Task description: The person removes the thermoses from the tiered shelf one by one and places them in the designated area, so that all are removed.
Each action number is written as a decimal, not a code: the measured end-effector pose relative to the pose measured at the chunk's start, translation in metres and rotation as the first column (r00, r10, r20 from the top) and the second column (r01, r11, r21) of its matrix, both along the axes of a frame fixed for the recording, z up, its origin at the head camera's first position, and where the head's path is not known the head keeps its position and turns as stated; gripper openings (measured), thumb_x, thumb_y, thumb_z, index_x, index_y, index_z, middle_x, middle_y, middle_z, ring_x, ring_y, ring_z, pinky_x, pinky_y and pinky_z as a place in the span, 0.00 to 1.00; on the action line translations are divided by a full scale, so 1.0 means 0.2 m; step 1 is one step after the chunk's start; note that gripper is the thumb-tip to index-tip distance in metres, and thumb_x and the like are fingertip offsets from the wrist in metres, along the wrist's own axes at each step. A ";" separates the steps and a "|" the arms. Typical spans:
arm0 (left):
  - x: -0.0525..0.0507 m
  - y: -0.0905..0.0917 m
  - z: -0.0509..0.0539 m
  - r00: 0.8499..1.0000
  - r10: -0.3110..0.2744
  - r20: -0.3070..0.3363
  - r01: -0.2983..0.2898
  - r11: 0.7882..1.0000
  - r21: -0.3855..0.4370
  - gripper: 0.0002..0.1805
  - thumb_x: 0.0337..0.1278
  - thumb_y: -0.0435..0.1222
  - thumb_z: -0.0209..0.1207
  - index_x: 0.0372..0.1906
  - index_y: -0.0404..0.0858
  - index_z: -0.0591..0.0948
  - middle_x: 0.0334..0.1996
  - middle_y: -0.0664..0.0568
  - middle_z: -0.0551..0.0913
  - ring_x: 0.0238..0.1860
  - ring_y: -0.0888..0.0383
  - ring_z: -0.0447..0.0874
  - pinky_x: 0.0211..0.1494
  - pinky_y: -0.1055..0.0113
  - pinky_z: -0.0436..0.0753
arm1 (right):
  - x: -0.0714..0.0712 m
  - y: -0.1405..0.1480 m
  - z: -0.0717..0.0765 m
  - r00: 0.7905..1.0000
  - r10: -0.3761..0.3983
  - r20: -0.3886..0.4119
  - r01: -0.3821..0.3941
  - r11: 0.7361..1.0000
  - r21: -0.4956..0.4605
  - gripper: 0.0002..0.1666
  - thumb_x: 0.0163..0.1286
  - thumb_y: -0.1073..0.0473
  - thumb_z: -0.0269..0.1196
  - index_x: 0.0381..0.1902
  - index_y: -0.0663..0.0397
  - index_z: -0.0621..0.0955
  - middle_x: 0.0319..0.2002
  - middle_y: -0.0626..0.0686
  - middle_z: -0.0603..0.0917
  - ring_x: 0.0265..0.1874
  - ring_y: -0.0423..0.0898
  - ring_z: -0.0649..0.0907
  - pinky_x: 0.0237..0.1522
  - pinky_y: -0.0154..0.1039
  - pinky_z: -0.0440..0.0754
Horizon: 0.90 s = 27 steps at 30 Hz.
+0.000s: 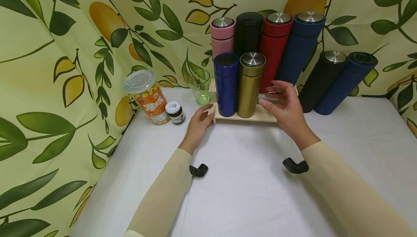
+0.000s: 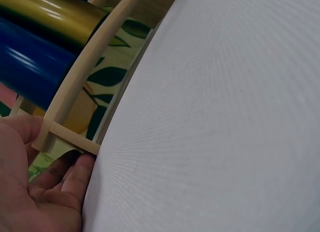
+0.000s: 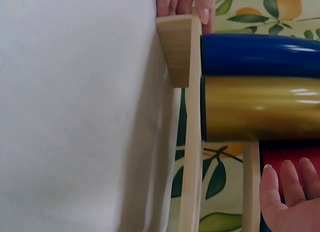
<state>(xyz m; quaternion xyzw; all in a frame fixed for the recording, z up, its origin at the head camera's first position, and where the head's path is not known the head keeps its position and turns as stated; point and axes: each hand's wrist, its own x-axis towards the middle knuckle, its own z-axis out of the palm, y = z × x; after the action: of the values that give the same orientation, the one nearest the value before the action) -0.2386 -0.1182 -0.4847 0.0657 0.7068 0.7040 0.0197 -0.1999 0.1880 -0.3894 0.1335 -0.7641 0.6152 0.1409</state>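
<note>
A two-step wooden rack stands on the table, holding several flasks. My left hand grips its left end, the thumb on the upper board and the fingers lower down at the end leg. On the front step stand a shiny blue flask and, beside it, a gold flask with a silver lid. To the right of the gold one my right hand is raised with loosely bent fingers, holding nothing. In the right wrist view these fingers are in front of the red flask.
Behind stand a pink flask, a black one and a large navy one. At right, a black flask and a blue flask lean. Leftward are a green glass, a small jar and a popcorn tub.
</note>
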 end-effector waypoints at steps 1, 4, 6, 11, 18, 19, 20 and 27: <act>0.00 0.00 0.00 1.000 0.001 0.000 -0.001 1.000 0.000 0.24 0.82 0.34 0.61 0.76 0.43 0.78 0.65 0.40 0.83 0.64 0.49 0.83 0.62 0.57 0.86 | -0.01 -0.01 0.00 1.000 -0.003 0.003 0.003 1.000 -0.002 0.37 0.78 0.61 0.71 0.78 0.52 0.68 0.68 0.57 0.77 0.65 0.55 0.78 0.66 0.41 0.81; 0.00 0.00 0.00 1.000 0.004 -0.003 -0.004 1.000 -0.007 0.24 0.82 0.34 0.61 0.76 0.42 0.78 0.65 0.40 0.83 0.64 0.49 0.83 0.62 0.56 0.86 | -0.02 -0.05 -0.01 1.000 -0.011 0.007 0.012 1.000 -0.019 0.39 0.76 0.62 0.72 0.78 0.53 0.68 0.67 0.57 0.77 0.65 0.56 0.78 0.68 0.47 0.81; 0.00 0.00 0.00 1.000 0.006 -0.003 -0.006 1.000 -0.014 0.24 0.82 0.34 0.61 0.76 0.42 0.79 0.65 0.40 0.83 0.64 0.49 0.83 0.62 0.57 0.86 | -0.03 -0.07 -0.01 1.000 -0.018 0.012 0.018 0.999 -0.032 0.39 0.75 0.61 0.73 0.78 0.52 0.68 0.67 0.57 0.76 0.65 0.55 0.78 0.68 0.50 0.80; 0.00 0.00 0.00 1.000 -0.003 -0.003 0.002 1.000 -0.004 0.24 0.83 0.34 0.61 0.77 0.42 0.78 0.66 0.39 0.83 0.65 0.48 0.83 0.63 0.57 0.86 | -0.06 -0.13 -0.01 1.000 -0.017 0.014 0.018 0.998 -0.054 0.41 0.74 0.61 0.74 0.78 0.50 0.68 0.68 0.56 0.75 0.66 0.54 0.77 0.68 0.55 0.80; 0.01 0.00 0.01 1.000 -0.003 0.000 0.003 1.000 -0.010 0.24 0.83 0.35 0.61 0.77 0.43 0.78 0.66 0.40 0.82 0.66 0.49 0.82 0.63 0.57 0.86 | -0.08 -0.18 0.00 0.999 -0.027 0.022 0.028 0.997 -0.073 0.43 0.73 0.61 0.75 0.79 0.51 0.66 0.70 0.56 0.74 0.65 0.52 0.76 0.66 0.47 0.81; 0.01 0.00 0.01 1.000 -0.003 0.001 0.003 1.000 -0.009 0.24 0.83 0.35 0.61 0.77 0.43 0.78 0.66 0.40 0.82 0.66 0.49 0.82 0.64 0.57 0.86 | -0.08 -0.19 0.00 0.999 -0.028 0.026 0.030 0.997 -0.077 0.43 0.73 0.61 0.75 0.79 0.52 0.66 0.70 0.56 0.74 0.65 0.52 0.76 0.66 0.47 0.80; 0.01 0.00 0.01 1.000 -0.003 0.001 0.003 1.000 -0.009 0.24 0.83 0.35 0.61 0.77 0.43 0.78 0.67 0.40 0.82 0.67 0.49 0.81 0.64 0.58 0.86 | -0.08 -0.19 0.00 0.999 -0.029 0.029 0.031 0.996 -0.081 0.44 0.73 0.62 0.75 0.79 0.53 0.65 0.70 0.56 0.74 0.65 0.52 0.76 0.66 0.48 0.80; 0.01 0.00 0.01 1.000 0.010 0.005 -0.010 1.000 -0.026 0.24 0.83 0.35 0.61 0.77 0.44 0.78 0.69 0.42 0.80 0.69 0.50 0.79 0.64 0.58 0.86 | -0.08 -0.22 0.00 0.999 -0.031 0.045 0.035 0.994 -0.101 0.47 0.71 0.64 0.76 0.80 0.55 0.64 0.70 0.56 0.73 0.66 0.52 0.75 0.67 0.51 0.79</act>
<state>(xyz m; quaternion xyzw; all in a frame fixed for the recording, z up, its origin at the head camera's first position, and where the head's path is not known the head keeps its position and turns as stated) -0.2365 -0.1181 -0.4821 0.0600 0.7162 0.6951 0.0190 -0.2166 0.1440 -0.3903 0.1001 -0.7368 0.6536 0.1411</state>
